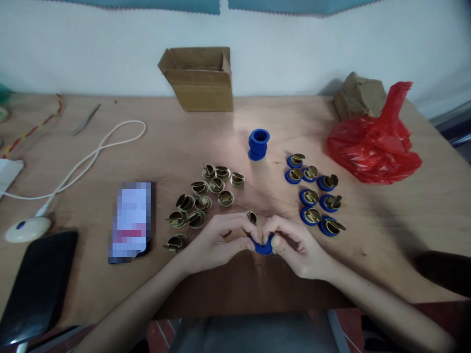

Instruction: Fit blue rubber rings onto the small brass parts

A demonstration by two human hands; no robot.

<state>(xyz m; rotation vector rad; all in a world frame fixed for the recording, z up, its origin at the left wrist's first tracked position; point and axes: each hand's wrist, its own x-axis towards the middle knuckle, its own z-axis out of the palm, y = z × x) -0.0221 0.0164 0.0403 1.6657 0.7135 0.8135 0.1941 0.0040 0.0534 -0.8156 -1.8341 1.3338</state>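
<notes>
My left hand [217,242] and my right hand [296,247] meet near the table's front edge, both pinching one blue ring [263,247]. A brass piece [251,216] sits just above my fingers. To the left lies a group of loose brass pieces [202,198]. To the right lies a group of blue rings with brass pieces fitted in them [316,196]. A short stack of empty blue rings [258,143] stands upright behind my hands.
An open cardboard box [198,78] stands at the back. A red plastic bag [373,142] and crumpled brown paper [358,95] lie at right. A phone [132,220], a dark device [37,284], a white cable [91,157] and a white mouse-shaped object [27,229] lie at left.
</notes>
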